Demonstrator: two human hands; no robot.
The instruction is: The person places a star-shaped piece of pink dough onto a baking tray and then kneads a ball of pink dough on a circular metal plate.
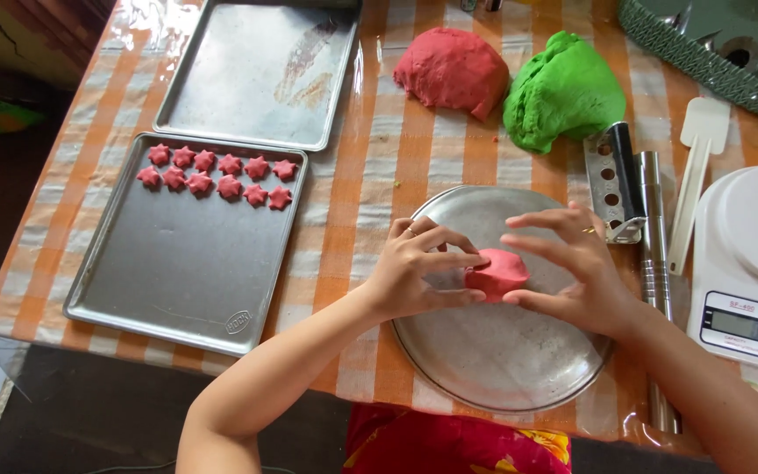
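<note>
— Where does the work sit, and what hems it in?

— A small lump of pink dough (497, 274) rests on a round metal plate (493, 360) near the front edge of the table (379, 175), which wears an orange and white checked cloth. The plate's near rim almost reaches the table's edge. On its right, a metal rolling pin (654, 237) runs along just beside the rim, with a perforated metal scraper (611, 180) and a white spatula (693, 175) close by, then a white kitchen scale (752, 263). That side is crowded.

— And the left?

— A strip of bare cloth separates the plate from a square baking tray (177, 272), which holds two rows of pink star-shaped pieces (217, 174) at its far end; most of that tray is bare. Behind it lies a second, bare tray (261, 75). Beyond the plate sit a big pink dough mound (451, 68) and a green dough mound (563, 88), touching each other, well apart from the hands.

— How are the hands set?

— Both reach in from the near edge, forearms angled inward. The left hand (414, 276) has its fingertips pressed on the lump's left side. The right hand (572, 268) pinches the lump between thumb below and fingers above, the other fingers fanned out. The grip of each is closed on the dough, from opposite sides.
</note>
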